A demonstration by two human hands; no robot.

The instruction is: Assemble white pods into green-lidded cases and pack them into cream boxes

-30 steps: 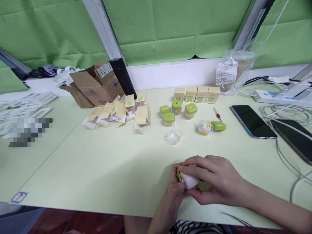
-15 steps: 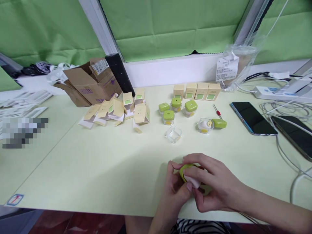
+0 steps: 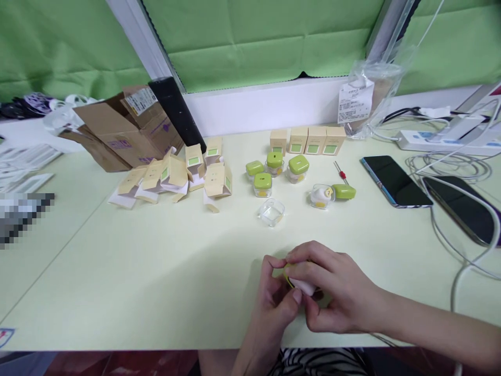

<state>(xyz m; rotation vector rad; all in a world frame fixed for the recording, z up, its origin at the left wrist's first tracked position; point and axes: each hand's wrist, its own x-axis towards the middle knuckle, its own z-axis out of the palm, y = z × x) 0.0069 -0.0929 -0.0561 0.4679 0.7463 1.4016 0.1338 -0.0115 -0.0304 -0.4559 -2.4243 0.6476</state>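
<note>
Near the front edge of the table, both my hands are closed around a green lid [image 3: 288, 270] with a smooth white piece [image 3: 303, 286] in it. My left hand [image 3: 273, 303] grips it from the left with thumb and index finger. My right hand [image 3: 338, 292] covers it from above and the right, hiding much of it. Beyond the hands stands an open clear cup [image 3: 271, 213] with no lid on it. Farther right, another clear cup [image 3: 321, 197] holds a white piece with a yellow mark, and a loose green lid [image 3: 344, 191] lies beside it.
Several green-lidded small jars [image 3: 262, 185] stand mid-table, with closed small boxes [image 3: 315, 141] behind. Opened boxes [image 3: 217, 180], a cardboard carton [image 3: 129, 138] and a black tube [image 3: 178, 112] are at left. Two phones [image 3: 395, 181] and white cables [image 3: 462, 261] lie at right.
The view has shifted slightly, so the tabletop things appear farther left and a little higher. Both hands keep hold of the green lid and white piece, with only small finger movement.
</note>
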